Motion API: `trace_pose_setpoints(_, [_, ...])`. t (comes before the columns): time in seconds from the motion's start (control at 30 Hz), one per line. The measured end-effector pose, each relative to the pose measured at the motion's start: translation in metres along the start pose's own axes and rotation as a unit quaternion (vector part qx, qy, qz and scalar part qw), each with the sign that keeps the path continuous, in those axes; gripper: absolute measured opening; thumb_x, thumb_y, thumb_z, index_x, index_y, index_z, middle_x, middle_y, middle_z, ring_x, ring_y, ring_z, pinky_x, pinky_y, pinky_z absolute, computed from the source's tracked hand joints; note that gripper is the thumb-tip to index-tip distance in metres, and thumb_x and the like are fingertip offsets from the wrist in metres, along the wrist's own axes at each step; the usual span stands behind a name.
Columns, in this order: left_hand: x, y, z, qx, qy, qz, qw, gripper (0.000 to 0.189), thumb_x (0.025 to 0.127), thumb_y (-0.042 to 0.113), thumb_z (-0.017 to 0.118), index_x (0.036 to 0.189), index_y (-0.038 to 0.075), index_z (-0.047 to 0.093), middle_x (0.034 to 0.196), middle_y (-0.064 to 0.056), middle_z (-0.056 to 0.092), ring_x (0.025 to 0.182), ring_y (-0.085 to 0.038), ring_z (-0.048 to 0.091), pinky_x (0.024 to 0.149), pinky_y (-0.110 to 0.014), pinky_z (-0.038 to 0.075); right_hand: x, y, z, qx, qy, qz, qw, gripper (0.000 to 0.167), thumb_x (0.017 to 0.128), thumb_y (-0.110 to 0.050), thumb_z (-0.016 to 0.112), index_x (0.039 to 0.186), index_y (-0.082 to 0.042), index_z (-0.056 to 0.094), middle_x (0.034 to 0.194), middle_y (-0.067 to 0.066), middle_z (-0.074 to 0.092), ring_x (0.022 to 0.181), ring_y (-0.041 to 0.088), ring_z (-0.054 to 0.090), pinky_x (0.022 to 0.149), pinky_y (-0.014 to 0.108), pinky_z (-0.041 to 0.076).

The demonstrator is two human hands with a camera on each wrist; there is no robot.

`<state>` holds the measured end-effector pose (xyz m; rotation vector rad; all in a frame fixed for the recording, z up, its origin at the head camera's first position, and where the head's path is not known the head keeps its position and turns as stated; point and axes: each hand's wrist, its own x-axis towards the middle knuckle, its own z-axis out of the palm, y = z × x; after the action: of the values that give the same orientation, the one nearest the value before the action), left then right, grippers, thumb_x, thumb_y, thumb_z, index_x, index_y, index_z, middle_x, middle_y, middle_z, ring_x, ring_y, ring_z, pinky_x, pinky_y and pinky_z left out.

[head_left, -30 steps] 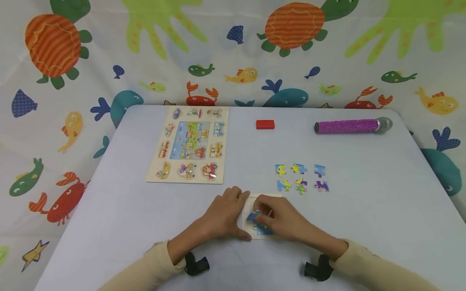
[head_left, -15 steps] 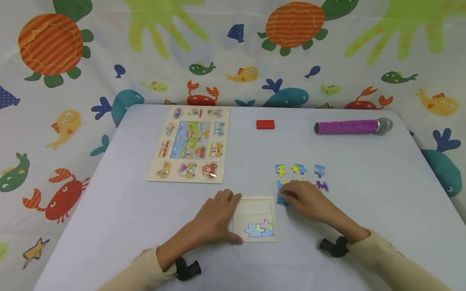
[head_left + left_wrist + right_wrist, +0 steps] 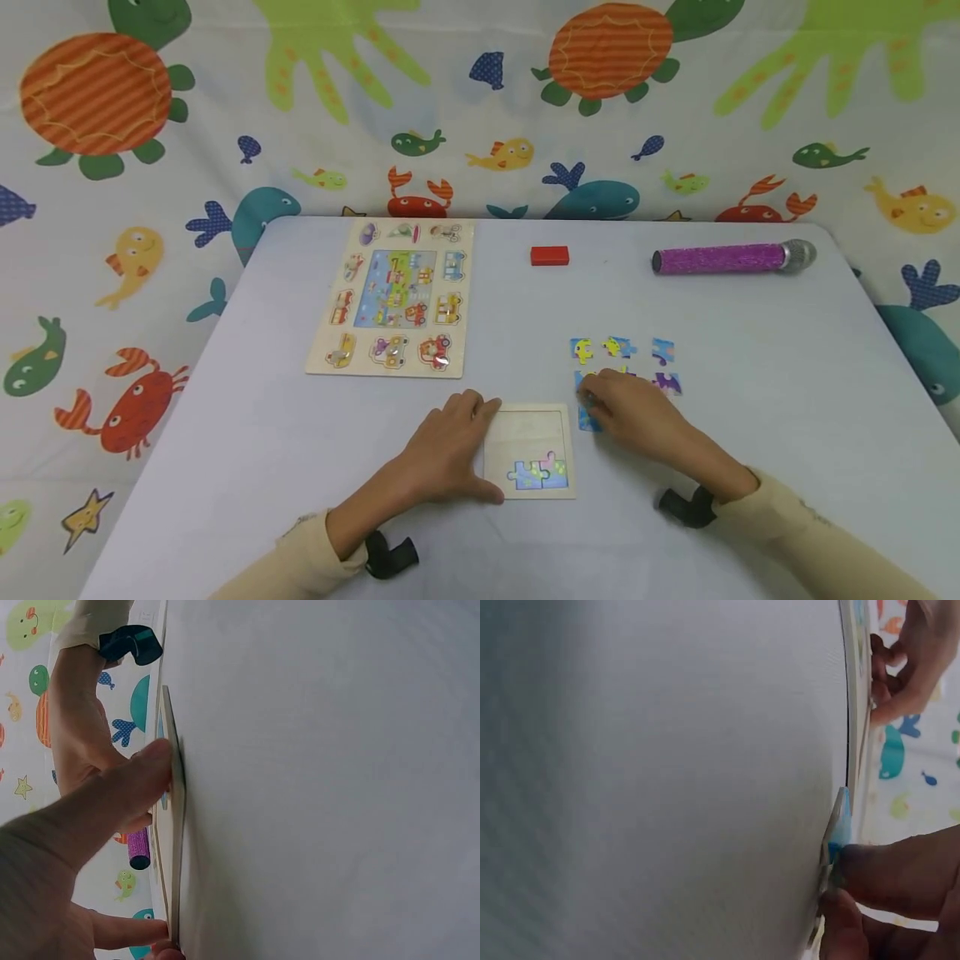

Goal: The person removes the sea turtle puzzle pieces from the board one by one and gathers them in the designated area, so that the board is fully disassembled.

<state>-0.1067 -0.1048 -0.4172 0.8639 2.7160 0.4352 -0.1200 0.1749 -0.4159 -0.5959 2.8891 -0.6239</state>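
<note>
My left hand point(image 3: 450, 450) grips the small square wooden puzzle board point(image 3: 521, 425) by its left side, thumb at the near corner and fingers at the far one. In the left wrist view the thumb point(image 3: 146, 776) presses the board's edge. Two joined blue jigsaw pieces point(image 3: 527, 475) lie in the board's lower right. To the board's right, my right hand point(image 3: 637, 412) pinches a blue jigsaw piece point(image 3: 840, 825) between thumb and finger, tilted up from the table. Loose jigsaw pieces point(image 3: 663, 351) lie in rows beyond and beside this hand, which partly covers some.
A larger wooden vehicle puzzle point(image 3: 382, 358) lies at the back left. A red block point(image 3: 550, 256) and a glittery purple microphone point(image 3: 720, 259) lie near the table's far edge. A cloth printed with sea animals point(image 3: 495, 100) hangs behind.
My right hand has moved from over the board to the right with the blue jigsaw piece, uncovering the two joined pieces. The left hand and board have shifted slightly left.
</note>
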Motion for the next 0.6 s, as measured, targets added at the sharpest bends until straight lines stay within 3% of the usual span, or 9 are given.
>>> trace_pose_setpoints(0.17, [-0.001,0.0,0.0,-0.002,0.001,0.0,1.0,0.116,0.058,0.053,0.098,0.148,-0.001,0.048,0.12,-0.01,0.053,0.102,-0.021,0.044,0.077,-0.034,0.041,-0.001,-0.006,0.002,-0.025,0.005,-0.001,0.9997,0.016,0.087,0.003,0.074,0.101,-0.004,0.071,0.085,0.001,0.062,0.073,0.014,0.052,0.065,0.029,0.048])
trace_pose_setpoints(0.3, [0.0,0.0,0.0,-0.001,-0.003,0.002,1.0,0.116,0.058,0.053,0.097,0.148,-0.001,0.048,0.12,-0.01,0.053,0.102,-0.021,0.044,0.078,-0.034,0.041,-0.006,-0.014,-0.002,-0.03,0.032,-0.011,0.999,0.018,0.085,0.001,0.078,0.1,-0.005,0.071,0.088,0.002,0.065,0.075,0.014,0.057,0.066,0.03,0.051])
trace_pose_setpoints(0.43, [0.001,0.0,-0.001,0.004,-0.005,0.006,1.0,0.115,0.059,0.054,0.097,0.148,-0.001,0.048,0.12,-0.01,0.052,0.102,-0.021,0.044,0.079,-0.035,0.043,-0.013,-0.033,-0.004,-0.023,0.038,-0.077,0.996,0.022,0.083,-0.005,0.082,0.103,-0.005,0.073,0.094,0.002,0.069,0.081,0.014,0.062,0.071,0.032,0.054])
trace_pose_setpoints(0.6, [0.001,-0.001,0.0,0.016,0.0,0.011,0.9998,0.114,0.06,0.055,0.096,0.147,-0.002,0.048,0.118,-0.011,0.052,0.102,-0.022,0.047,0.078,-0.037,0.045,-0.016,-0.058,0.014,-0.028,-0.032,-0.165,0.9853,0.023,0.086,-0.018,0.083,0.104,-0.008,0.072,0.094,-0.002,0.063,0.082,0.011,0.054,0.069,0.028,0.051])
